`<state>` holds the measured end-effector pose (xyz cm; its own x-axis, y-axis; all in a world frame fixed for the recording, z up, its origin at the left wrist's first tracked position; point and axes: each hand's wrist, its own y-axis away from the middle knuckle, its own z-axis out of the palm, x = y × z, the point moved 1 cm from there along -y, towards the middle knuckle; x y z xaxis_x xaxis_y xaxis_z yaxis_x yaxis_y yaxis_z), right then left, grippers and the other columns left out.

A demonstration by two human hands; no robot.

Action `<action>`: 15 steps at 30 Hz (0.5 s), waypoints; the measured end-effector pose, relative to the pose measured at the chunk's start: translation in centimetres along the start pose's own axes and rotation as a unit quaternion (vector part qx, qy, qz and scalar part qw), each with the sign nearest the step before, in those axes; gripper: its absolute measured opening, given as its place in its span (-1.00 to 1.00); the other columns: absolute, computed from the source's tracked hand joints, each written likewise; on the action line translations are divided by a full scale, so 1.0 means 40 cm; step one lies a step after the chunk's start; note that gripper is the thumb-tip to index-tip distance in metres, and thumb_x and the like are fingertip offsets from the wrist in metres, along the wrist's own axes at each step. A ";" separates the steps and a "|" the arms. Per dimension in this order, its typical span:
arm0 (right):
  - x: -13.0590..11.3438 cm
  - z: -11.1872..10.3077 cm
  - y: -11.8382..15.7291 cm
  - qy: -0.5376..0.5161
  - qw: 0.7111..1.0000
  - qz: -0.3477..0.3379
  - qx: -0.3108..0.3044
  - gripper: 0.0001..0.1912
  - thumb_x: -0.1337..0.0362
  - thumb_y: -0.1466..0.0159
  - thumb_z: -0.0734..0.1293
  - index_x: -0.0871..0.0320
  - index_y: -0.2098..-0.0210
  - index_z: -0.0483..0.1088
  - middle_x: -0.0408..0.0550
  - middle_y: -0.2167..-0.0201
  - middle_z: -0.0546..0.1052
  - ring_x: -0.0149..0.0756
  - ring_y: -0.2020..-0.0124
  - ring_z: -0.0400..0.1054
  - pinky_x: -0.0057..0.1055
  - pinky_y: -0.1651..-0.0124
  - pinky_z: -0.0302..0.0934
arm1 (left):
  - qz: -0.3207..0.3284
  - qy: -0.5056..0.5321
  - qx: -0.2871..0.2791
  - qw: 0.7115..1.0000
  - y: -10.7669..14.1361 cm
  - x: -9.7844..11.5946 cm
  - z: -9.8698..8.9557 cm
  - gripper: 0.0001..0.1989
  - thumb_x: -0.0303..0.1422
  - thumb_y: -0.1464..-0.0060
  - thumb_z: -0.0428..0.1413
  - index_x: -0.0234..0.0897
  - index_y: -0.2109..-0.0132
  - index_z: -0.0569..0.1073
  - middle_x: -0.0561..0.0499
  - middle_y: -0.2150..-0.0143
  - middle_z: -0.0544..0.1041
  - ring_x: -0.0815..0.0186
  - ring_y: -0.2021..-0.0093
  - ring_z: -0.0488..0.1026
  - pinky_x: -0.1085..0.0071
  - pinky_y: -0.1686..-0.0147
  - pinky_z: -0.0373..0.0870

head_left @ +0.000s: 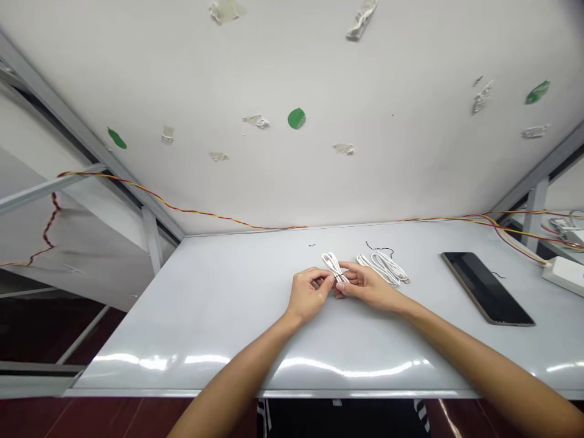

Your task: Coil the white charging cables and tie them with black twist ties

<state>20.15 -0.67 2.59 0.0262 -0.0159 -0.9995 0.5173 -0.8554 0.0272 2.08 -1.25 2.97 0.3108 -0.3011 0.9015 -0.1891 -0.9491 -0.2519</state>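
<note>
Bare forearms [235, 380] over a pale grey table [205, 322]

My left hand [310, 292] and right hand [368, 286] pinch a coiled white cable [333, 263] between them; a dark tie [339, 275] seems to circle it, my grip partly hiding that; a second cable [385, 266] lies beside my right hand.

A dark-screened device [487, 288] lies near a white box [566, 275], green patches [296, 118] dotting the wall [283, 182].

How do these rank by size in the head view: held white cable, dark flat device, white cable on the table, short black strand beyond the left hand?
1. Dark flat device
2. White cable on the table
3. Held white cable, partly covered
4. Short black strand
</note>
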 end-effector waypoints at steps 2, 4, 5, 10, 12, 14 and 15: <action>0.001 0.004 0.001 0.048 0.999 0.009 -0.024 -0.54 0.01 -0.28 0.32 0.15 -0.06 0.39 -0.05 0.33 0.52 -0.29 0.35 0.45 -0.26 0.18 0.40 | 0.027 -0.066 0.017 0.997 0.004 0.001 -0.001 -0.83 -0.37 -0.14 0.12 -0.29 0.32 0.60 -0.03 0.37 0.59 0.37 0.45 0.41 0.46 0.41 0.33; -0.004 0.005 0.004 0.132 0.991 0.000 -0.002 -0.62 0.01 -0.34 0.25 0.15 0.06 0.46 -0.10 0.43 0.47 -0.34 0.47 0.38 -0.35 0.34 0.35 | 0.060 -0.129 0.024 0.990 0.007 0.002 -0.002 -0.83 -0.39 -0.15 0.10 -0.27 0.30 0.60 -0.01 0.39 0.56 0.39 0.47 0.37 0.46 0.42 0.30; -0.008 0.004 0.006 0.177 0.984 -0.009 0.012 -0.64 0.03 -0.36 0.21 0.14 0.10 0.47 -0.12 0.45 0.45 -0.36 0.51 0.34 -0.38 0.40 0.30 | 0.075 -0.152 0.023 0.985 0.009 0.002 -0.001 -0.82 -0.40 -0.15 0.08 -0.26 0.29 0.59 -0.01 0.39 0.56 0.39 0.47 0.37 0.46 0.42 0.30; -0.023 0.006 0.010 0.310 0.948 -0.069 0.033 -0.69 0.15 -0.39 0.14 0.14 0.16 0.46 -0.13 0.48 0.45 -0.32 0.46 0.29 -0.40 0.34 0.17 | 0.049 -0.123 0.018 0.991 0.004 0.002 -0.001 -0.85 -0.42 -0.13 0.09 -0.26 0.30 0.58 0.01 0.40 0.55 0.39 0.47 0.37 0.47 0.43 0.30; -0.027 0.007 0.010 0.337 0.937 -0.083 0.042 -0.68 0.17 -0.40 0.11 0.14 0.17 0.45 -0.11 0.45 0.46 -0.30 0.44 0.29 -0.39 0.31 0.15 | 0.017 -0.082 0.022 0.996 -0.001 0.001 -0.002 -0.85 -0.40 -0.12 0.10 -0.28 0.33 0.56 0.01 0.39 0.55 0.40 0.47 0.37 0.48 0.44 0.30; -0.028 0.007 0.010 0.361 0.927 -0.082 0.051 -0.68 0.20 -0.41 0.09 0.13 0.19 0.44 -0.11 0.45 0.46 -0.29 0.44 0.29 -0.39 0.32 0.14 | -0.003 -0.058 0.024 0.998 -0.006 0.000 -0.004 -0.85 -0.37 -0.12 0.10 -0.30 0.34 0.54 0.00 0.39 0.55 0.40 0.46 0.37 0.49 0.45 0.29; -0.026 0.005 0.010 0.373 0.923 -0.076 0.054 -0.69 0.22 -0.41 0.08 0.12 0.19 0.43 -0.11 0.46 0.46 -0.29 0.44 0.29 -0.39 0.32 0.14 | -0.011 -0.051 0.025 0.998 -0.008 -0.001 -0.006 -0.85 -0.36 -0.12 0.10 -0.30 0.34 0.53 0.00 0.40 0.54 0.40 0.46 0.37 0.50 0.46 0.28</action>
<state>20.13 -1.09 3.66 0.5625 0.4357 -0.7027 0.4765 -0.8654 -0.1551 1.92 -0.92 3.11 0.4078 -0.2857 0.8672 -0.1357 -0.9582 -0.2519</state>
